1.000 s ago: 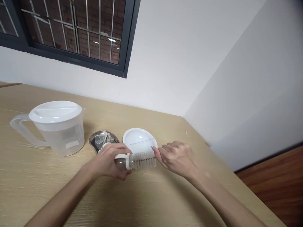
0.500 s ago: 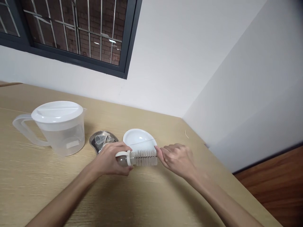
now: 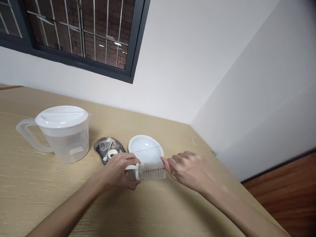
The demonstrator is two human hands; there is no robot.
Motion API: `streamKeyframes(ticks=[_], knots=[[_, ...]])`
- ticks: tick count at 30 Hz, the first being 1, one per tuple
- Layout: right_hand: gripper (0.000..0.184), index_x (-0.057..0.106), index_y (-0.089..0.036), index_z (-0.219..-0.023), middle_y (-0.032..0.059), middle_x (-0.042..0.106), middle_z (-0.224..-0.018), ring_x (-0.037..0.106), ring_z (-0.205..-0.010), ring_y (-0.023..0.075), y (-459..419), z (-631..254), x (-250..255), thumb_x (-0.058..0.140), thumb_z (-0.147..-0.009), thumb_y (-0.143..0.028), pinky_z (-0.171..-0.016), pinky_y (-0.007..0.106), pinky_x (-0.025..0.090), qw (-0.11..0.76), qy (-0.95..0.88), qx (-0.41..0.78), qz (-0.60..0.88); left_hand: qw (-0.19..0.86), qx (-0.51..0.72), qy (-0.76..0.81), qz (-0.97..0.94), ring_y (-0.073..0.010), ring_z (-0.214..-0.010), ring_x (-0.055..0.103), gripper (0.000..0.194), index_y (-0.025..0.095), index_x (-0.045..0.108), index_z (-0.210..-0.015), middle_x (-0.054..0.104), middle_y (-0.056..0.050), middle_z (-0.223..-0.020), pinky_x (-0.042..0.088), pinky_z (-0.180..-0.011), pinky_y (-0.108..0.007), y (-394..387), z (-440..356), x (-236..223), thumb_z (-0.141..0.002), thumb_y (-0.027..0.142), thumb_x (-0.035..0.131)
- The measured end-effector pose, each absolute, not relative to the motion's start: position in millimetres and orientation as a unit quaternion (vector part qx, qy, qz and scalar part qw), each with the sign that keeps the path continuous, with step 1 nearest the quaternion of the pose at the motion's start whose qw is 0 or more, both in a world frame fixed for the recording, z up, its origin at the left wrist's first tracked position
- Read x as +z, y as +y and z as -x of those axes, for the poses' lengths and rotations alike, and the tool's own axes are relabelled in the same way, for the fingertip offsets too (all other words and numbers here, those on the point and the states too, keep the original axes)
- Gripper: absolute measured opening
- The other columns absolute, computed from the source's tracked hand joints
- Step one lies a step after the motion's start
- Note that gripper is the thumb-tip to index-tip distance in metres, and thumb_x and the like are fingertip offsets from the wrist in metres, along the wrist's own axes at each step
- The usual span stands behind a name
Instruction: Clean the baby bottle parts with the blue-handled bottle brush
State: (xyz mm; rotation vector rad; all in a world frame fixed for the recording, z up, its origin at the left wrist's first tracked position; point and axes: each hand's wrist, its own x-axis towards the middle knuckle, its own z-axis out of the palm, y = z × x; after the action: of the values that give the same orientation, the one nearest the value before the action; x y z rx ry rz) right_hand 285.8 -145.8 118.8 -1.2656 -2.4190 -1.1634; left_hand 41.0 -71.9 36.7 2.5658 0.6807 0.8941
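My left hand (image 3: 120, 171) is closed around a small clear baby bottle (image 3: 130, 174) with a white handled ring at its neck. From the bottle's mouth, pointing right, sticks out a bottle brush (image 3: 153, 171) with pale bristles. My right hand (image 3: 185, 168) is closed around the brush's far end, thumb along it; the rest of the handle is hidden in the fist. Behind my left hand sits a metal kidney dish (image 3: 96, 152) holding a clear cap (image 3: 104, 145), a white ring (image 3: 113, 153) and other small parts.
A white plate (image 3: 148, 152) with a thin line across it lies just beyond the brush. On the left stands a lidded translucent jug (image 3: 64, 138) with liquid inside. A wall and a barred window (image 3: 81, 33) rise behind the wooden table (image 3: 138, 210).
Both hands, with the bottle and brush, have shifted slightly down toward me and a little right. The white ring in the kidney dish now shows more fully.
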Motion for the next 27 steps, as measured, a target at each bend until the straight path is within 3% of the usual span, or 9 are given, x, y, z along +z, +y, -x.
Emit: streamKeyframes(ticks=[7,13,27], knots=[[0.062,0.053,-0.015,-0.043,0.0008,0.052,-0.039,0.034,-0.035,0.0068,-136.7,-298.4,120.9,0.037,-0.101,-0.034,-0.051,0.029,0.01,0.038,-0.828,-0.312,0.463,0.168,0.334,0.175,-0.911,-0.0196,-0.078,0.066,0.044,0.023,0.069,-0.1,0.071,-0.004,-0.094,0.046,-0.065,-0.028,-71.7,-40.1,32.5,-0.056,0.028,0.07],[0.063,0.054,-0.016,-0.044,-0.0008,0.049,-0.038,0.032,-0.035,0.0065,-134.3,-299.0,113.8,0.037,-0.101,-0.034,-0.051,0.03,0.007,0.08,-0.803,-0.346,0.479,0.145,0.382,0.208,-0.889,-0.02,-0.079,0.067,0.04,0.021,0.07,-0.099,0.072,-0.005,-0.094,0.05,-0.07,-0.029,-68.1,-38.7,33.3,-0.059,0.029,0.072],[0.048,0.055,-0.017,-0.051,-0.0016,0.054,-0.044,0.043,-0.04,0.0092,-148.0,-289.3,118.0,0.05,-0.097,-0.028,-0.051,0.029,0.021,0.102,-0.792,-0.461,0.386,0.173,0.366,0.292,-0.866,-0.02,-0.076,0.066,0.039,0.024,0.072,-0.096,0.072,-0.003,-0.091,0.049,-0.069,-0.029,-67.8,-39.5,34.4,-0.058,0.035,0.077]])
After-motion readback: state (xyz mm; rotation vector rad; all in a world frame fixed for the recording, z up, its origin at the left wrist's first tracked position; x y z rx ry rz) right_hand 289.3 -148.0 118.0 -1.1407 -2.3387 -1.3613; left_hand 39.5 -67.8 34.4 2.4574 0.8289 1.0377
